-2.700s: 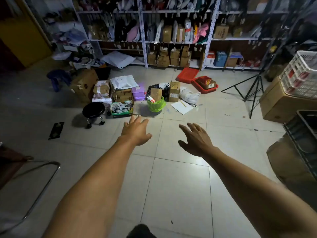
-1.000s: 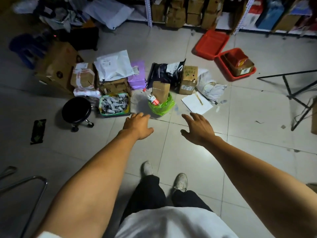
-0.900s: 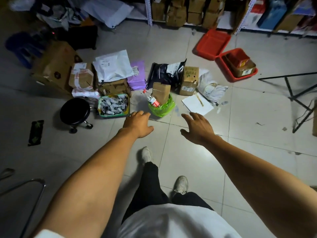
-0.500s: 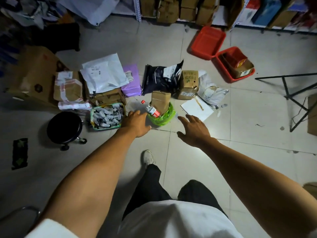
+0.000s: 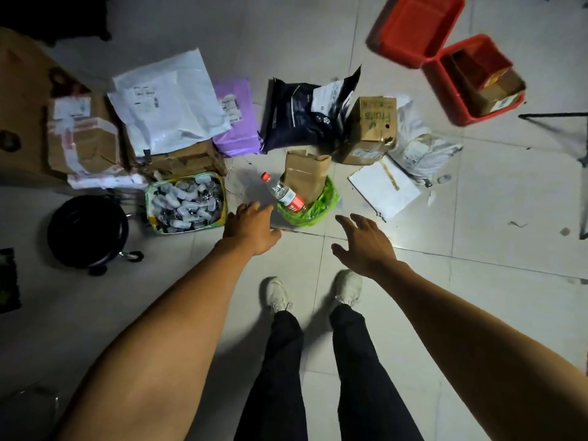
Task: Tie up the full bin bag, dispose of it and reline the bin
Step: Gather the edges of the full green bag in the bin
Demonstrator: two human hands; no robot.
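Person stands on a pale tiled floor (image 5: 477, 192), looking straight down; both bare arms reach fwd toward a small bin w/ a green bag (image 5: 321, 206) liner. Bin sits on the floor just ahead of the white shoes (image 5: 278, 294), between the two hands and a bit beyond them.

Bag is stuffed: a brown cardboard box (image 5: 305, 175) stands upright in it, and a plastic bottle (image 5: 283, 194) w/ red cap and red label leans out over the left rim, cap pointing up-left. Bag's top is open, not tied.

Left hand (image 5: 251, 229) hovers palm-down just left of the bin, fingers loosely spread, holding nothing; fingertips near the bottle but not touching it. Right hand (image 5: 366, 243) hangs to the right of the bin, fingers apart and slightly curled, also empty, clear of the bag.

Around: a green-rimmed basket (image 5: 186, 203) of small white items left of the left hand, a black round stool (image 5: 87, 229) on castors further left, taped parcels, a white mailer (image 5: 168, 105), a purple pouch (image 5: 237, 119), a black mailer (image 5: 305, 114), a cardboard "fruits" box (image 5: 372, 128), a white notepad (image 5: 383, 187), two red trays (image 5: 445, 49) at top right.
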